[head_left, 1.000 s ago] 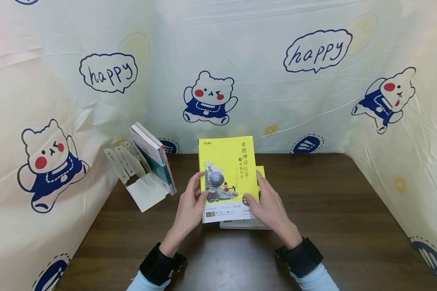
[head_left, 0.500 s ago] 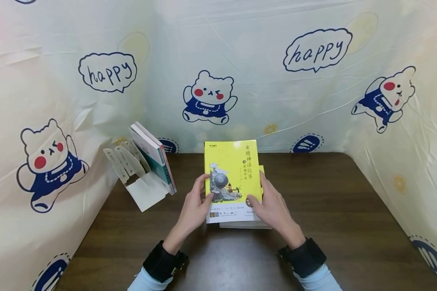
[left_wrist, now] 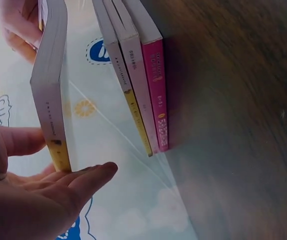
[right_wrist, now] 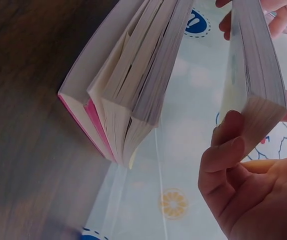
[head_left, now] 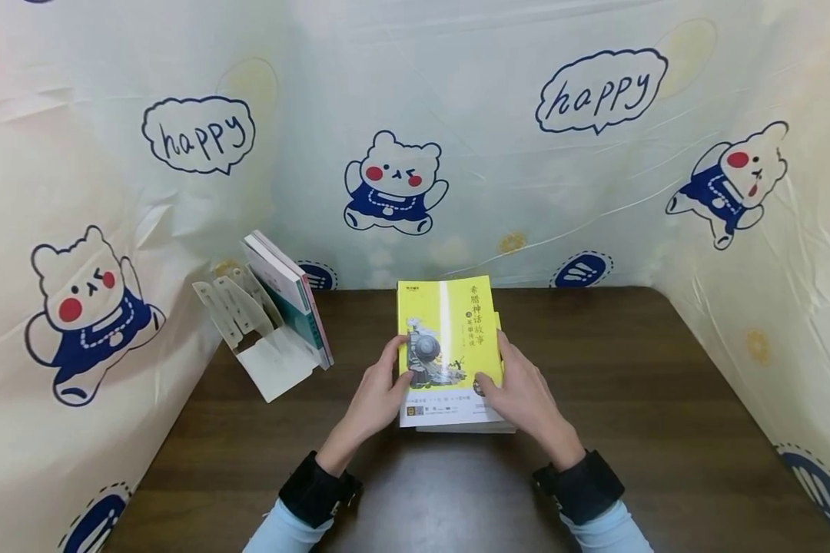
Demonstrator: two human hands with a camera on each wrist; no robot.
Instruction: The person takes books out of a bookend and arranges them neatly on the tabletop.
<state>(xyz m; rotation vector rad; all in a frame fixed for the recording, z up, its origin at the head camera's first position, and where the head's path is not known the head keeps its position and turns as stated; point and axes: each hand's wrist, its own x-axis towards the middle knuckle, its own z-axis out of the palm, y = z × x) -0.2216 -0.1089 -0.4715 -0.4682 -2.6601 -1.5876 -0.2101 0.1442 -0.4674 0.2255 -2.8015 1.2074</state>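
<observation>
Both hands hold a yellow-and-white paperback book point(head_left: 449, 346) by its side edges, cover up. My left hand point(head_left: 376, 388) grips its left edge, thumb on the cover and fingers beneath in the left wrist view. At the right edge, my right hand point(head_left: 529, 395) pinches it, fingers curled under the book in the right wrist view. Below lies a small stack of books point(head_left: 466, 428), mostly hidden from the head. In the left wrist view a pink-spined book point(left_wrist: 158, 100) is the lowest of the stack, and a gap separates the stack from the held book.
On the left of the brown table point(head_left: 636, 399) stands a white bookend rack point(head_left: 277, 365). Several upright books point(head_left: 287, 296) lean in its right side. A printed curtain point(head_left: 498, 138) encloses the table at the back and both sides.
The yellow book has moved right and slightly down in the head view, so it covers more of the stack. Both hands have moved with it, keeping their hold.
</observation>
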